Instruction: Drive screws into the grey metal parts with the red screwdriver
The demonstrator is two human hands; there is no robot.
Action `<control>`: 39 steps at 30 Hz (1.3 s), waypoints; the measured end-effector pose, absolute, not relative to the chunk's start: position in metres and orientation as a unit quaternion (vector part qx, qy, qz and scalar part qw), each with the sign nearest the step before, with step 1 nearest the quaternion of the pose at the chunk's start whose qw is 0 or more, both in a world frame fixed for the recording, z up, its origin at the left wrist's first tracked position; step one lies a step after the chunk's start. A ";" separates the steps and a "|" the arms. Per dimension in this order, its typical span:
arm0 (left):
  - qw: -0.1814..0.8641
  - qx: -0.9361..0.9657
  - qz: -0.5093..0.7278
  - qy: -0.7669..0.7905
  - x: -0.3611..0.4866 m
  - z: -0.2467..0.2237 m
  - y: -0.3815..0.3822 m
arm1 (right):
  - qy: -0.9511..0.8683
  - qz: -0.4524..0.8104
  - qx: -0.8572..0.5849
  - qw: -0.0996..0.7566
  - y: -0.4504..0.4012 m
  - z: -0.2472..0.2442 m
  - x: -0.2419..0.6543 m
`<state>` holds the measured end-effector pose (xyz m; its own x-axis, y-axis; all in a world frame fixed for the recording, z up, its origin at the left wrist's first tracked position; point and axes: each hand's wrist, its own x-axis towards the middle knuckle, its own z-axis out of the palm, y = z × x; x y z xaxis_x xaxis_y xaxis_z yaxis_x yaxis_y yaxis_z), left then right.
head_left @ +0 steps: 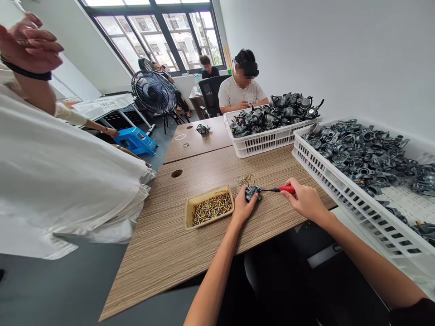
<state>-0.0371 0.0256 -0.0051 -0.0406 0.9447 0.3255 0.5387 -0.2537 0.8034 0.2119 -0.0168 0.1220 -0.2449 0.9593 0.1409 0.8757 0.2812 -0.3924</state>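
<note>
My left hand [243, 206] is closed around a small dark grey metal part [252, 192], which looks like a carburetor body, on the wood-grain table [159, 244]. My right hand [303, 197] grips a screwdriver [287, 189] by its red handle. The screwdriver's shaft points left and its tip meets the right side of the metal part; the exact contact point is too small to make out. Just beyond the part lies a loose pile of small brass pieces [246, 179]. Left of my left hand stands a shallow tub [189, 213] filled with similar brass pieces.
A white crate [243, 147] heaped with carburetors stands at the table's far side. Another crate [353, 201] with grey metal bodies borders the right. One assembly [203, 130] sits farther back. A person in white [68, 172] stands close at left; another [243, 88] sits opposite.
</note>
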 end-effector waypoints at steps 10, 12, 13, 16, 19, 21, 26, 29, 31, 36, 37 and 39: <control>0.223 0.656 0.436 0.575 -0.036 -0.001 0.024 | -0.784 0.114 -0.582 0.185 -0.017 0.122 0.212; 0.224 0.656 0.440 0.571 -0.036 0.000 0.024 | -0.783 0.114 -0.583 0.183 -0.017 0.122 0.211; 0.224 0.656 0.442 0.569 -0.036 0.000 0.024 | -0.782 0.115 -0.584 0.183 -0.017 0.122 0.211; 0.226 0.657 0.445 0.565 -0.036 0.000 0.024 | -0.781 0.117 -0.586 0.182 -0.017 0.123 0.211; 0.228 0.655 0.450 0.562 -0.036 -0.001 0.024 | -0.781 0.121 -0.584 0.185 -0.018 0.122 0.212; 0.228 0.653 0.453 0.562 -0.036 -0.001 0.025 | -0.781 0.123 -0.583 0.187 -0.018 0.122 0.212; 0.226 0.651 0.450 0.568 -0.036 -0.003 0.025 | -0.779 0.126 -0.585 0.187 -0.016 0.121 0.213; 0.224 0.652 0.450 0.568 -0.037 -0.003 0.025 | -0.779 0.127 -0.585 0.189 -0.015 0.121 0.213; 0.225 0.651 0.450 0.568 -0.037 -0.003 0.025 | -0.781 0.129 -0.581 0.190 -0.015 0.121 0.213; 0.230 0.651 0.446 0.569 -0.037 -0.002 0.024 | -0.785 0.130 -0.571 0.201 -0.016 0.119 0.213; 0.229 0.650 0.446 0.571 -0.037 -0.002 0.025 | -0.784 0.129 -0.572 0.203 -0.016 0.118 0.213; 0.230 0.650 0.445 0.571 -0.036 -0.002 0.025 | -0.782 0.129 -0.575 0.202 -0.016 0.118 0.213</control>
